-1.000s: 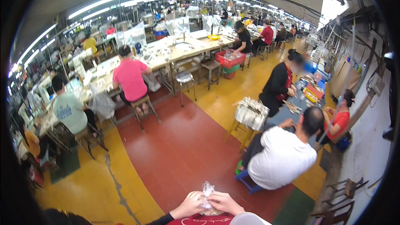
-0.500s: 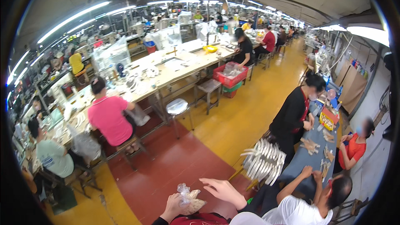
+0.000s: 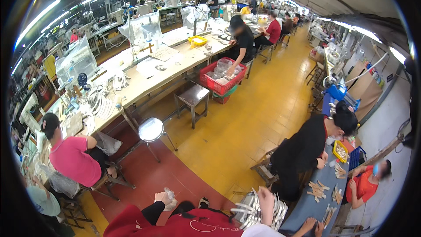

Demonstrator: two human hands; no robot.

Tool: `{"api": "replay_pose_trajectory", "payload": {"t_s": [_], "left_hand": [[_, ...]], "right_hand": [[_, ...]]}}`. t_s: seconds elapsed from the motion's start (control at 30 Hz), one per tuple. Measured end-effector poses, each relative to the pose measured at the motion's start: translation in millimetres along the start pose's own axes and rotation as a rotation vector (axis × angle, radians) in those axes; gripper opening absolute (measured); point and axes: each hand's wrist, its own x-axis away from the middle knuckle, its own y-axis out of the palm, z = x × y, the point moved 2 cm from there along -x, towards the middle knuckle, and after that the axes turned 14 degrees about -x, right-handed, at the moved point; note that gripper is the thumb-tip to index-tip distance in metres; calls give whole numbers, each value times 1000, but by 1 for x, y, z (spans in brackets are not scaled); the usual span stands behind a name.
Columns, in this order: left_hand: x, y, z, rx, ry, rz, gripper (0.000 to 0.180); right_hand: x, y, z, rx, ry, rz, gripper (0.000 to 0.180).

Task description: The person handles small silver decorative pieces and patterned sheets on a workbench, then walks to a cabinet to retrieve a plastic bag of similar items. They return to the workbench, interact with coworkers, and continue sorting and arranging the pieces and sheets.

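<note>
My left hand [image 3: 162,199], at the lower middle, is closed around a small clear plastic bag [image 3: 170,193]. Pale contents showed in that bag a moment earlier; now they are mostly hidden. To the right, my right hand [image 3: 265,199] is raised with its fingers loosely bent, and I see nothing in it. Behind and beside it is a bundle of white curved strips [image 3: 247,208]; I cannot tell whether the hand touches them.
A round metal stool [image 3: 151,130] and a square stool [image 3: 191,95] stand by the long worktable [image 3: 149,77]. Near them is a red crate [image 3: 222,81] of plastic bags. Co-workers sit or bend at the blue-grey table [image 3: 302,213] on the right, which holds small tan pieces [image 3: 317,189].
The view has shifted forward and right. The left hand still holds the bag, now lower and further left. The right hand has moved right, in front of the white strips.
</note>
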Motion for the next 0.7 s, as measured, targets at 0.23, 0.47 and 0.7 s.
{"api": "replay_pose_trajectory", "payload": {"t_s": [0.23, 0.47, 0.7], "left_hand": [[-105, -33, -42, 639, -625, -77, 95], [-294, -137, -25, 223, -329, -333, 66], [-513, -318, 35, 255, -113, -179, 56]], "right_hand": [[-282, 199, 150, -314, 182, -425, 28], [-263, 221, 277, 42, 776, -531, 29], [-321, 230, 253, -301, 1164, -81, 26]]}}
